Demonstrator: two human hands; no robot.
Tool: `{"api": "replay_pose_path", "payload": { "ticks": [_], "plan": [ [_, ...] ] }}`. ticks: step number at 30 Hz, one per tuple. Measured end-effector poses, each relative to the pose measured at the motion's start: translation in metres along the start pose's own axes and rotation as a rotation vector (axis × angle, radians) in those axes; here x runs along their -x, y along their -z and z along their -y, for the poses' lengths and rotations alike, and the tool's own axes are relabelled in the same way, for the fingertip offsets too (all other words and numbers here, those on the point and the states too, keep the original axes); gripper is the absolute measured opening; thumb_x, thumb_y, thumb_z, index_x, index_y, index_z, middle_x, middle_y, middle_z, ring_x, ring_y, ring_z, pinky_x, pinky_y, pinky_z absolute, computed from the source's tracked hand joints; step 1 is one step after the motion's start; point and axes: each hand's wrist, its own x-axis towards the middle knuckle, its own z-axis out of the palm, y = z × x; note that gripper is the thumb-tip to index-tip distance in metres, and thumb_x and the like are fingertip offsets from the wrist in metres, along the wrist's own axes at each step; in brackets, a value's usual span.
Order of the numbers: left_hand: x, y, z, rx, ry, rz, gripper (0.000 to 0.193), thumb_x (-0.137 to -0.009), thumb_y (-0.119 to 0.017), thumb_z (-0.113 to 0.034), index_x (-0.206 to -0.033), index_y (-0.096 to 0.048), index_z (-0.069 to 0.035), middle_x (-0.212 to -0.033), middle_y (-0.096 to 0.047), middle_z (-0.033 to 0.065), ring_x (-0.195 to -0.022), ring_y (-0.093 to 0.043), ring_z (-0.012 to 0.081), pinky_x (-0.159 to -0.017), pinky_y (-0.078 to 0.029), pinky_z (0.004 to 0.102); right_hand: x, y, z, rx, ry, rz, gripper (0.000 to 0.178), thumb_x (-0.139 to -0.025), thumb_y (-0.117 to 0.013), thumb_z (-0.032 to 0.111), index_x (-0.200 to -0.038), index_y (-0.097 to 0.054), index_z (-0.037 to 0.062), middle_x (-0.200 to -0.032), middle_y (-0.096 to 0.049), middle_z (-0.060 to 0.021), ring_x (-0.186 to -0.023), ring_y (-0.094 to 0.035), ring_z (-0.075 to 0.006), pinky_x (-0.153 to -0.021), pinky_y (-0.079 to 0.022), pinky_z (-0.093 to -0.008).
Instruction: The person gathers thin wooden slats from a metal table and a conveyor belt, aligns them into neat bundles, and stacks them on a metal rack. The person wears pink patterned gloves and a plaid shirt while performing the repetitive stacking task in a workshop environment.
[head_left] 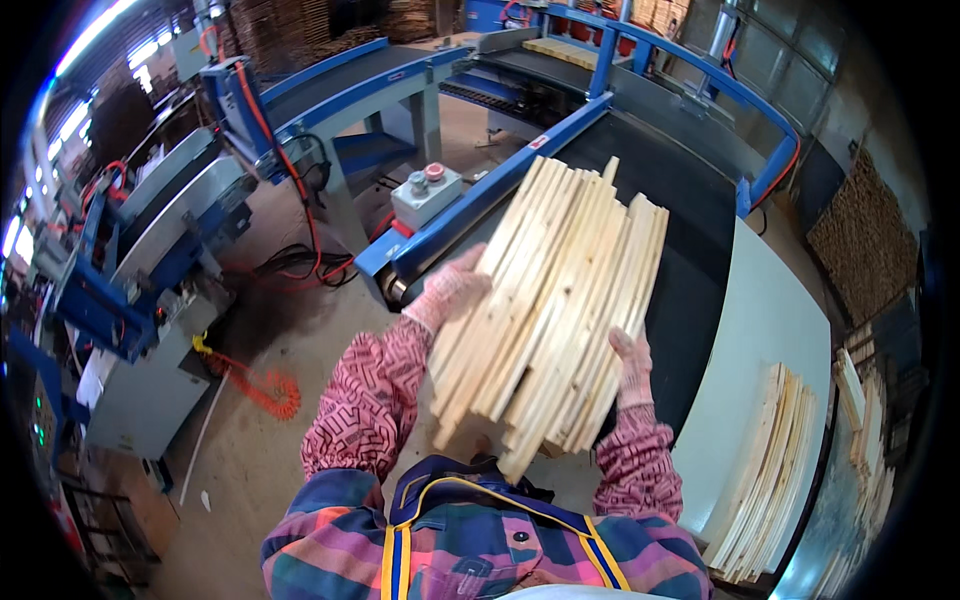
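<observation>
Plaid shirt (pixel 490 540), hands (pixel 452 290) (pixel 632 368) forward, on opposite sides of wooden strips (pixel 560 300)

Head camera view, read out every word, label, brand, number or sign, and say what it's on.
No text can be read.
Small label on the near blue rail: too small to read.
Another small label on the farther blue rail: too small to read.
Grey button box: no readable marking.
Held wooden strips: no lettering visible.
</observation>
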Motion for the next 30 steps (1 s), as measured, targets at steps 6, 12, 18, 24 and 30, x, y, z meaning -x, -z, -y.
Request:
{"api": "replay_pose_path", "payload": {
  "ticks": [6,12,18,24,30],
  "plan": [
    [0.026,-0.022,0.019,-1.159,-0.066,-0.086,0.075,-0.092,-0.051,-0.049,-0.154,-0.033,-0.012,-0.164,-0.023,0.0116,-0.151,-0.019,0.0271,-0.121,-0.020,0.0401,0.021,0.003,-0.038,1.134,-0.104,-0.263,0.080,-0.083,-0.075,0.042,-0.142,-0.040,0.0009,-0.122,-0.062,-0.0245,-0.107,-0.066,-0.0369,-0.089,-0.055,-0.0431],
    [-0.005,-0.007,0.029,-1.278,-0.014,0.056,0.073,-0.096,-0.044,-0.050,-0.155,-0.029,-0.010,-0.163,-0.025,0.0109,-0.151,-0.022,0.0276,-0.122,-0.017,0.0383,0.037,-0.049,0.005,1.603,-0.353,-0.207,0.084,-0.089,-0.049,0.072,-0.136,-0.047,0.0015,-0.120,-0.064,-0.0296,-0.115,-0.062,-0.0431,-0.092,-0.052,-0.0489],
    [-0.010,-0.015,0.030,-1.273,-0.278,-0.053,0.034,-0.077,-0.063,-0.013,-0.110,-0.057,-0.017,-0.117,-0.058,0.0031,-0.115,-0.052,0.0224,-0.097,-0.045,0.0347,0.092,-0.100,-0.008,1.507,-0.564,-0.248,0.089,-0.088,-0.049,0.072,-0.144,-0.041,0.0033,-0.132,-0.059,-0.0256,-0.127,-0.055,-0.0388,-0.106,-0.044,-0.0442],
    [-0.042,0.008,0.013,-1.299,-0.092,0.067,0.025,-0.088,-0.058,-0.018,-0.111,-0.065,-0.013,-0.118,-0.065,0.0093,-0.113,-0.061,0.0263,-0.083,-0.057,0.0406,0.116,-0.130,0.001,1.440,-0.525,-0.182,0.091,-0.084,-0.060,0.061,-0.150,-0.035,0.0038,-0.123,-0.066,-0.0212,-0.119,-0.061,-0.0371,-0.102,-0.046,-0.0422],
    [-0.055,-0.009,-0.029,-0.154,-0.125,0.189,0.033,-0.081,-0.063,-0.003,-0.113,-0.068,-0.002,-0.095,-0.071,0.0069,-0.085,-0.068,0.0171,-0.071,-0.053,0.0311,0.189,-0.060,0.058,0.981,-0.267,-0.491,0.071,-0.088,-0.067,0.044,-0.144,-0.048,0.0042,-0.108,-0.073,-0.0128,-0.090,-0.070,-0.0179,-0.088,-0.052,-0.0324]
  ]
}}
